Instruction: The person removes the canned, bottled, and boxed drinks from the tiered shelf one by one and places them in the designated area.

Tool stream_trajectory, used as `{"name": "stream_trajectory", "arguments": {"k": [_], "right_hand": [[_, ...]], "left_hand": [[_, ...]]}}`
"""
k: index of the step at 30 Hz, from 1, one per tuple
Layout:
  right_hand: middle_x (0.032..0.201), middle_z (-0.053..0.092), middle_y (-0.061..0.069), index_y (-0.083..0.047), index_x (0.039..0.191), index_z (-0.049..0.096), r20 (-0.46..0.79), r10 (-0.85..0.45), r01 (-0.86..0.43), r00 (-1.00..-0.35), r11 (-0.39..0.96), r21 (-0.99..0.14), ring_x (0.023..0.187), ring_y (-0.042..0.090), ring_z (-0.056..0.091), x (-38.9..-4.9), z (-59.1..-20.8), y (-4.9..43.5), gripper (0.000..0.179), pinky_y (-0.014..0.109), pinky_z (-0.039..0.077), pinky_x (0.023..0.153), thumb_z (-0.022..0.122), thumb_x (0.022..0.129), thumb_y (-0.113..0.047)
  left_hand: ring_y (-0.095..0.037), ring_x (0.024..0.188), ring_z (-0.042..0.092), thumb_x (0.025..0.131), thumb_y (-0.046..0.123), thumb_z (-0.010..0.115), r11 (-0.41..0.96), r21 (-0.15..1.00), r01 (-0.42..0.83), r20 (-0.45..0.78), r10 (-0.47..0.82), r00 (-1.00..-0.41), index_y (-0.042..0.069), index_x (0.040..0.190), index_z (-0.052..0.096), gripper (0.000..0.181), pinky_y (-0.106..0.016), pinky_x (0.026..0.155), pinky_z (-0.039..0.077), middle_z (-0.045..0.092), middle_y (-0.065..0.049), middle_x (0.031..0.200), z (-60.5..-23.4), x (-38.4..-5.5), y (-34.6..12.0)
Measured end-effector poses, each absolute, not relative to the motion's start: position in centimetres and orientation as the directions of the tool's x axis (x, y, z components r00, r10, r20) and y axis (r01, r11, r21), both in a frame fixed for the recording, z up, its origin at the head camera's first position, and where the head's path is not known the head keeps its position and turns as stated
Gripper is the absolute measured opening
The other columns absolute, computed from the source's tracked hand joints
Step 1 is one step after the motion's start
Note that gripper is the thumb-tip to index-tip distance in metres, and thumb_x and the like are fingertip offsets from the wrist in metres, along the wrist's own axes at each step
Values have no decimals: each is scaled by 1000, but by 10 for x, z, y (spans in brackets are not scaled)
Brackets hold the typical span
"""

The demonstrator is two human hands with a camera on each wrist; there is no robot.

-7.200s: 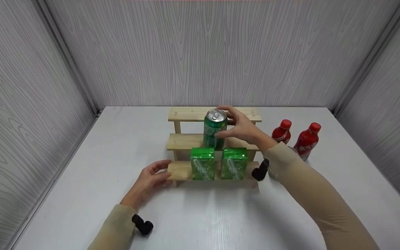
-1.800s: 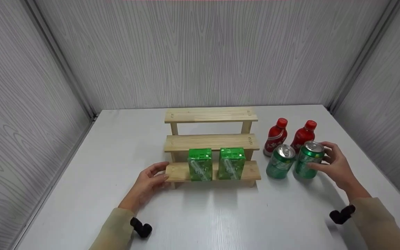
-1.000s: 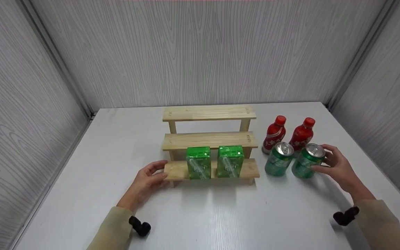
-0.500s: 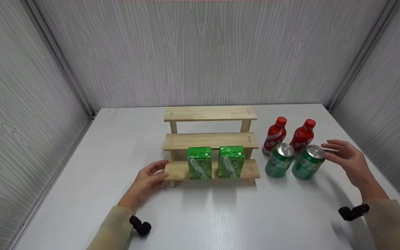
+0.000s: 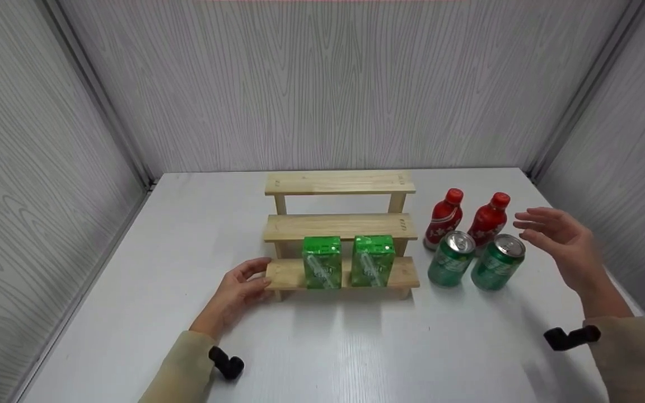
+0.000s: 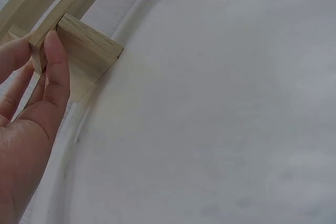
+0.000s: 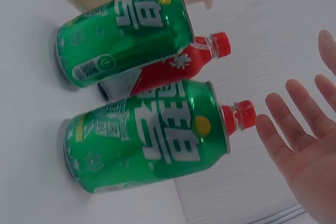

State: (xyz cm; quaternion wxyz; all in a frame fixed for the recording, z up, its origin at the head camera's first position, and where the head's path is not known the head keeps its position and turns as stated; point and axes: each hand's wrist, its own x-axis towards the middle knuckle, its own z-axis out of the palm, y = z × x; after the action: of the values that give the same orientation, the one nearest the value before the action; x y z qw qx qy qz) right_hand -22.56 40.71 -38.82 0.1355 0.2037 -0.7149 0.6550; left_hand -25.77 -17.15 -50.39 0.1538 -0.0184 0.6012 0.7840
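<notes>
A glossy white tabletop (image 5: 356, 347) carries everything, and on it stands a three-tier pale wooden step shelf (image 5: 338, 226), in the same place as a second ago; the left hand (image 5: 239, 288) pinches the left end of its lowest tier between thumb and fingers, a grip unchanged since then, so the shelf lies directly at those fingertips. The right hand (image 5: 563, 243) is what differs: a second ago it held the right-hand can, and now it has let go and drawn up and away, fingers spread loosely apart, a little bent, with nothing in its hold. To the right of the shelf stand two red plastic bottles with red caps, a left one (image 5: 444, 221) and a right one (image 5: 489, 222), and in front of them two upright green metal drink cans, a left one (image 5: 452, 259) and a right one (image 5: 499, 263). The right can lies just below and to the left of the right hand, apart from it; whether the cans touch the bottles behind is hard to tell from these angles. On the lowest tier two small green drink cartons, (image 5: 322, 263) one left and one right, stand upright side by side with a gap between them
</notes>
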Motion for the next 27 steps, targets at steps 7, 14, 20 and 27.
{"name": "stream_trajectory", "arguments": {"k": [7, 14, 20, 27], "right_hand": [[118, 57, 20, 10, 124, 47, 476, -152, -491, -866, 78, -868, 108, 25, 56, -229, -380, 378, 38, 25, 47, 87, 56, 87, 9], [117, 56, 24, 11, 122, 47, 492, -218, -515, -843, 58, -855, 108, 28, 56, -232, -378, 347, 37, 27, 47, 87, 56, 86, 12], [118, 56, 24, 8, 123, 49, 478, -264, -514, -837, 85, -853, 109, 29, 55, -235, -383, 320, 37, 29, 48, 87, 58, 86, 9], [120, 55, 25, 6, 123, 49, 449, -322, -494, -833, 71, -866, 109, 34, 54, -240, -391, 292, 38, 33, 46, 89, 59, 86, 7]], "left_hand": [[-27, 104, 55, 76, 6, 75, -262, 931, -254, -201, 214, -956, 6, 129, 50, 58, -37, 82, 50, 48, -13, 128, -504, -257, -171], [-27, 108, 54, 76, 8, 76, -260, 928, -266, -210, 225, -952, 8, 129, 50, 59, -38, 86, 48, 47, -12, 130, -504, -256, -171], [-27, 109, 53, 76, 7, 76, -274, 921, -276, -217, 229, -949, 7, 129, 50, 60, -39, 86, 48, 47, -13, 131, -504, -257, -172], [-26, 107, 54, 75, 9, 77, -257, 924, -283, -226, 228, -947, 9, 128, 51, 59, -37, 85, 49, 47, -11, 131, -504, -258, -172]]}}
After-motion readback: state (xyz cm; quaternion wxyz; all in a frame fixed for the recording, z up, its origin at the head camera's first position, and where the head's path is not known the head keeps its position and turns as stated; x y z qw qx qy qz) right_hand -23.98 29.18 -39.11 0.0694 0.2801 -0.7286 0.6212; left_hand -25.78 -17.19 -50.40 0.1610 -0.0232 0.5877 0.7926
